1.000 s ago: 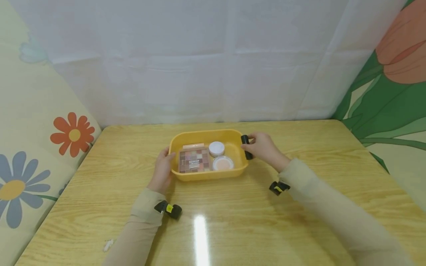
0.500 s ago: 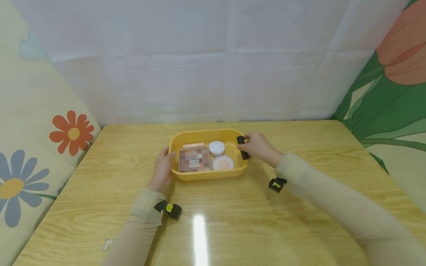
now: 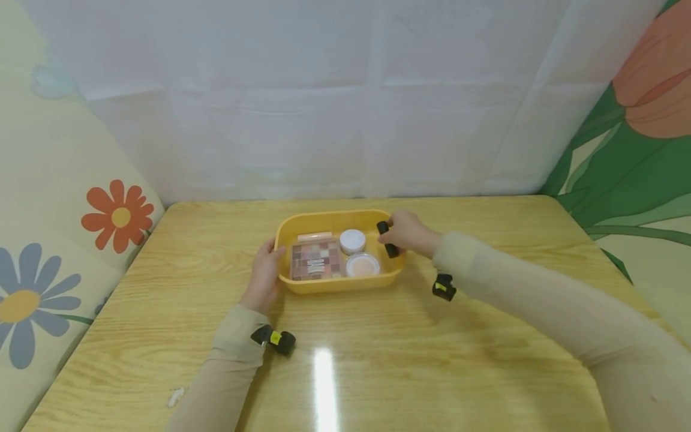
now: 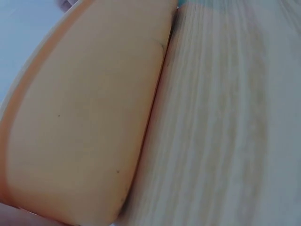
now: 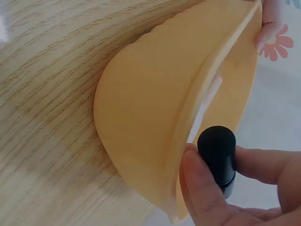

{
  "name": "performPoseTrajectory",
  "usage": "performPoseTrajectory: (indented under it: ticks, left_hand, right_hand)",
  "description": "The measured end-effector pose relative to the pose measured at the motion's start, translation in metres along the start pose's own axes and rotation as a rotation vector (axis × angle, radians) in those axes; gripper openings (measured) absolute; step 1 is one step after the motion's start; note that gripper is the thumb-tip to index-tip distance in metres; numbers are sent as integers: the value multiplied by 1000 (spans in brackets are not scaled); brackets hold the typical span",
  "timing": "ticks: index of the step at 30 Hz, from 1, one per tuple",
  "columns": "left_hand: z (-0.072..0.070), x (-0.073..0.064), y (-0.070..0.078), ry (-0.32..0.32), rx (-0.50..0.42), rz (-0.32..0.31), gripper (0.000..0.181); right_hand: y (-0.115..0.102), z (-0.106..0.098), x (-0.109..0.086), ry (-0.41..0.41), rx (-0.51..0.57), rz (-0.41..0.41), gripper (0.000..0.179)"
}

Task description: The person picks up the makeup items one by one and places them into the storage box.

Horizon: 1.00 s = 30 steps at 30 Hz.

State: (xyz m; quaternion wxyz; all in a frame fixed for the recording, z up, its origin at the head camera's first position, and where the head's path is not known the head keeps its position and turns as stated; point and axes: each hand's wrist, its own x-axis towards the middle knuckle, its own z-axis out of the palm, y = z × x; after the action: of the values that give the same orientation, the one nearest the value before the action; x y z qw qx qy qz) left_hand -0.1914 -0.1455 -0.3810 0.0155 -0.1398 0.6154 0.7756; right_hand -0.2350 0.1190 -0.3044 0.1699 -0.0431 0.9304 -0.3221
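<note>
My left hand point(image 3: 263, 277) grips the left end of a yellow plastic basin point(image 3: 340, 287), its thumb over the rim. Between thumb and fingers, my right hand point(image 3: 414, 233) pinches a black lipstick point(image 3: 388, 241) just inside the basin's right end. The right wrist view shows the lipstick point(image 5: 217, 150) tilted beside the rim. Inside the basin lie an eyeshadow palette point(image 3: 302, 264), a slim peach tube point(image 3: 315, 237), a white round jar point(image 3: 352, 240) and a clear-lidded powder compact point(image 3: 363, 266). The left wrist view shows mostly the basin's outer wall point(image 4: 84, 108).
The basin stands on a wood-grain table point(image 3: 378, 360) near its back edge. Behind hangs a white cloth point(image 3: 345, 120). Flower-printed panels point(image 3: 48, 198) flank both sides. A small white mark point(image 3: 175, 397) shows at the table's front left.
My right hand has carried the lipstick leftward, from over the basin's right rim to just inside it. The left hand and basin have stayed in place.
</note>
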Motion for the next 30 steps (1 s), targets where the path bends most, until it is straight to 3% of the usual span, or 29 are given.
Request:
performPoseTrajectory:
  ticks: [10,26,30]
  left_hand:
    - [1,-1,1,-3,7,-7,49]
    - [1,1,2,1,11,-12,49]
    - [1,1,2,2,13,-22,50]
  right_hand:
    - [-9,4,9,-34,-12,24,35]
    - [-22,8,31,-67,-233,46,21]
    - [-22,14,41,-89,-342,68,13]
